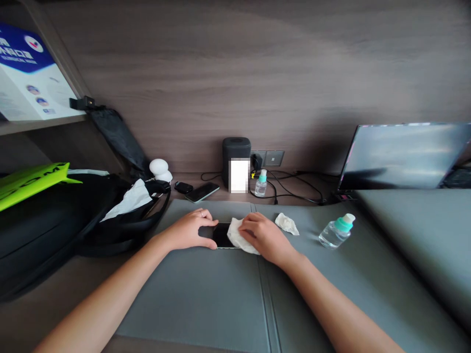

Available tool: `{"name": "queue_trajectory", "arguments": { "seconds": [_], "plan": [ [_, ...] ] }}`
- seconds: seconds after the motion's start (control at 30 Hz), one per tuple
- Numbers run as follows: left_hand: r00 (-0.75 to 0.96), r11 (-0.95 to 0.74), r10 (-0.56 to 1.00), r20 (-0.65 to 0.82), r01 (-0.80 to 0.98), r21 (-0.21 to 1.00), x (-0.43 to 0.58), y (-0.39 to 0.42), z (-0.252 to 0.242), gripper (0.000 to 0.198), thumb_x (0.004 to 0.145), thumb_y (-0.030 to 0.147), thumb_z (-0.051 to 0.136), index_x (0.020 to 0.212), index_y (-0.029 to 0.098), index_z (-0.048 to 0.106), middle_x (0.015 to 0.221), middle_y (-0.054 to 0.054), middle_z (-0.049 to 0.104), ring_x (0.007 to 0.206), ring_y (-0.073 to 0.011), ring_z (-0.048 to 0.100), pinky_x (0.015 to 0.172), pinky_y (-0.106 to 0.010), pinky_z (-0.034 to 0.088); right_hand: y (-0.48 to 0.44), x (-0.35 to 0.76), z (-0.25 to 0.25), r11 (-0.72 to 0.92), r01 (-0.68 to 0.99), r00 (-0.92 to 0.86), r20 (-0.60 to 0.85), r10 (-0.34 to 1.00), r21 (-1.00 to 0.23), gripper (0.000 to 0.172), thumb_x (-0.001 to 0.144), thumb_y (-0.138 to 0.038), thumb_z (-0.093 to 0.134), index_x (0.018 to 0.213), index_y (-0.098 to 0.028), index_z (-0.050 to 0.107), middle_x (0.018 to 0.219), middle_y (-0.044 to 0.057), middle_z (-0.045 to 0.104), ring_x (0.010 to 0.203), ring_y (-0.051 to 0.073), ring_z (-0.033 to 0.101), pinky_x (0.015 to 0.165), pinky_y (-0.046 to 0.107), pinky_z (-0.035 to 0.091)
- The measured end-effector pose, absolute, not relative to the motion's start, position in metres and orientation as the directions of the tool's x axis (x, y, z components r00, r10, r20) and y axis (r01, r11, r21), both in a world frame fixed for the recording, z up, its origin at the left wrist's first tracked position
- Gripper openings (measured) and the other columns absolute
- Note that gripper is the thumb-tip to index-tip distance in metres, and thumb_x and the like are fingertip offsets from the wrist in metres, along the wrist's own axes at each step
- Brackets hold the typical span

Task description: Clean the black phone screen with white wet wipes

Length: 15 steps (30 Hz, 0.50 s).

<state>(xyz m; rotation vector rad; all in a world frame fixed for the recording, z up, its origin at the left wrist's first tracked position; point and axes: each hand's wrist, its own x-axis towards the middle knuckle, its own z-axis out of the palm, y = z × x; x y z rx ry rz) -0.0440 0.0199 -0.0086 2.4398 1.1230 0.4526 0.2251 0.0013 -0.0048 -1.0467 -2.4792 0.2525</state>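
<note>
A dark-screened smartphone point(222, 235) lies flat and sideways on the grey mat point(198, 294). My left hand point(191, 229) grips its left end, thumb at the near edge and fingers at the far edge. In my right hand point(263, 235) is a white tissue point(237, 234), pressed onto the right part of the screen, which the tissue and hand hide. Just beyond my right hand lies a crumpled tissue point(287, 223). Farther right, a clear spray bottle point(335, 231) with a teal collar stands on the mat.
Along the wall are a second phone point(202, 192), a black speaker-like box point(235, 147), a small spray bottle point(261, 185) and loose cables point(294, 184). A black bag point(66, 215) sits at left, a laptop point(401, 157) at right. A mask box point(37, 78) stands on the shelf.
</note>
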Motion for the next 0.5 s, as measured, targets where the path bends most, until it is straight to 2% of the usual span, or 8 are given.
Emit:
{"name": "queue_trajectory", "arguments": {
  "seconds": [0.1, 0.27, 0.4, 0.5],
  "plan": [
    [0.624, -0.587, 0.774, 0.111, 0.64, 0.495, -0.044, 0.021, -0.009, 0.059, 0.072, 0.053, 0.078, 0.124, 0.027, 0.065, 0.108, -0.005, 0.061, 0.105, -0.0252, 0.057, 0.095, -0.037, 0.044, 0.001, 0.23, -0.006, 0.67, 0.66, -0.58, 0.337, 0.742, -0.34, 0.018, 0.096, -0.018, 0.055, 0.083, -0.019, 0.068, 0.092, 0.006, 0.063, 0.088, 0.019, 0.057, 0.08, 0.031, 0.046],
    [0.619, -0.583, 0.778, 0.112, 0.642, 0.498, -0.044, 0.02, -0.009, 0.059, 0.072, 0.053, 0.079, 0.124, 0.029, 0.065, 0.104, -0.004, 0.061, 0.102, -0.0247, 0.057, 0.093, -0.037, 0.045, -0.004, 0.221, -0.004, 0.725, 0.61, -0.657, 0.308, 0.689, -0.32, 0.022, 0.098, -0.021, 0.051, 0.084, -0.02, 0.068, 0.093, 0.007, 0.062, 0.088, 0.019, 0.057, 0.08, 0.031, 0.046],
    [0.627, -0.592, 0.77, 0.116, 0.635, 0.496, -0.045, 0.019, -0.008, 0.059, 0.072, 0.055, 0.077, 0.124, 0.028, 0.065, 0.106, -0.005, 0.061, 0.105, -0.0254, 0.057, 0.095, -0.038, 0.045, 0.003, 0.227, -0.005, 0.705, 0.633, -0.629, 0.317, 0.71, -0.322, 0.021, 0.098, -0.021, 0.052, 0.083, -0.019, 0.067, 0.092, 0.007, 0.062, 0.088, 0.019, 0.057, 0.08, 0.031, 0.046],
    [0.634, -0.591, 0.765, 0.118, 0.616, 0.52, -0.045, 0.019, -0.007, 0.052, 0.079, 0.056, 0.071, 0.122, 0.027, 0.067, 0.108, -0.006, 0.061, 0.105, -0.025, 0.057, 0.096, -0.039, 0.044, 0.005, 0.235, -0.007, 0.686, 0.647, -0.597, 0.337, 0.728, -0.333, 0.02, 0.097, -0.019, 0.053, 0.083, -0.019, 0.067, 0.093, 0.007, 0.063, 0.089, 0.019, 0.058, 0.08, 0.031, 0.046]
  ]
}}
